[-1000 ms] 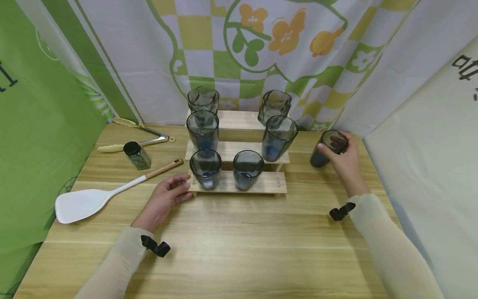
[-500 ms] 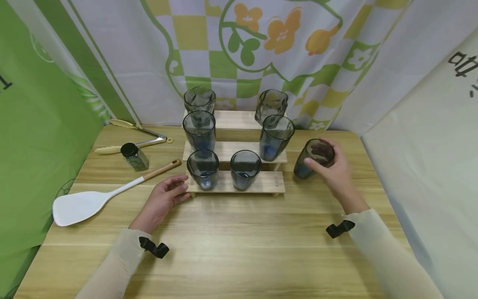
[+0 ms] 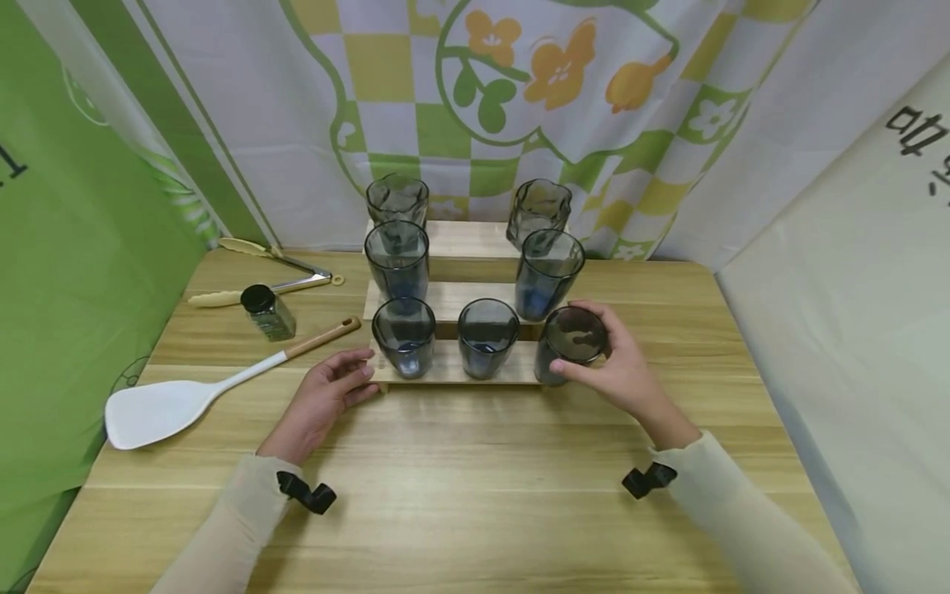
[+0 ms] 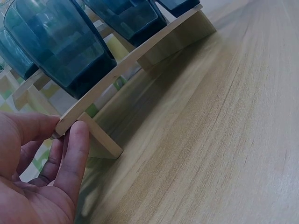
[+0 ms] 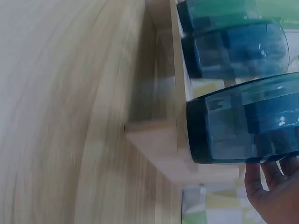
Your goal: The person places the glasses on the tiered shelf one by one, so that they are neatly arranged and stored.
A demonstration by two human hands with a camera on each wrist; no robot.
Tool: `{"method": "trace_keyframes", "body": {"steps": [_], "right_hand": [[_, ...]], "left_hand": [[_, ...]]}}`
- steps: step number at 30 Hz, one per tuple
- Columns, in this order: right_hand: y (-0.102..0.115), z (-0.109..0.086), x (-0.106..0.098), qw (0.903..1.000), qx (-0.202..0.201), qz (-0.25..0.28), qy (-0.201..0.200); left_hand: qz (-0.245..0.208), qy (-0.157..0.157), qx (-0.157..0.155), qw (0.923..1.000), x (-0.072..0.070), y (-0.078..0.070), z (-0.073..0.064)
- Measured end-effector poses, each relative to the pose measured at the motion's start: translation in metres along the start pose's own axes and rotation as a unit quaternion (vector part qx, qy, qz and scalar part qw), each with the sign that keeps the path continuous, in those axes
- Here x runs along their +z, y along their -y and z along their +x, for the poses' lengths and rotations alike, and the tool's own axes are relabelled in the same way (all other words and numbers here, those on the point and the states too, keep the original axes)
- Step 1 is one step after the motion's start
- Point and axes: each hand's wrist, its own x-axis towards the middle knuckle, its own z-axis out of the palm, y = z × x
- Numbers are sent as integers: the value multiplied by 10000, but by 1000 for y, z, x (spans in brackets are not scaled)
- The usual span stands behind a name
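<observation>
My right hand (image 3: 631,379) grips a dark blue-grey drinking glass (image 3: 573,332) with thumb and fingers around its side. That glass is upright at the right end of the lowest step of a wooden tiered rack (image 3: 449,363); in the right wrist view the glass base (image 5: 198,130) meets the plank. Two matching glasses, a left one (image 3: 404,338) and a middle one (image 3: 487,338), stand on the same step. At the rack's left end, my left hand (image 3: 322,400) pinches the plank's edge between thumb and fingers, plain in the left wrist view, where the plank (image 4: 133,56) slants upward.
On the middle step stand two taller glasses, left (image 3: 397,260) and right (image 3: 547,272). Two wavy glasses, left (image 3: 397,198) and right (image 3: 539,210), are on the top step. Tongs (image 3: 300,283), a black-capped jar (image 3: 269,313) and a white spatula (image 3: 163,411) lie at left.
My right hand has carried the glass leftward and toward me, from the table right of the rack to the lowest step's right end. The left hand stays at the rack's left end.
</observation>
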Motion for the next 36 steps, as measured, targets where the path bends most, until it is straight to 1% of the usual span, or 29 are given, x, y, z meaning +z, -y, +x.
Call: {"method": "trace_keyframes", "body": {"steps": [3, 8, 13, 17, 23, 27, 32, 34, 36], "right_hand": [[7, 0, 11, 9998, -144, 30, -131], [30, -1, 23, 9985, -367, -31, -411], [42, -5, 24, 9988, -247, -222, -356], [45, -8, 23, 9987, -171, -345, -325], [44, -6, 25, 9981, -96, -407, -444], [44, -6, 27, 9975, -36, -427, -557], [45, -7, 27, 9973, -2, -496, -547], [43, -7, 24, 9976, -74, -441, -523], [37, -4, 19, 9977, -287, -284, -541]], "left_hand": [[-21, -19, 2, 10000, 0, 1, 1], [-65, -35, 4, 10000, 2, 2, 2], [-67, -30, 32, 10000, 3, 3, 3], [-84, -3, 46, 10000, 2, 2, 3], [-157, -22, 39, 9999, 2, 2, 4], [-136, 56, 36, 9999, 3, 3, 4], [-76, 13, -2, 10000, 3, 3, 4], [0, 23, -78, 10000, 3, 0, 3], [168, 95, -68, 9998, 0, -11, 0]]}}
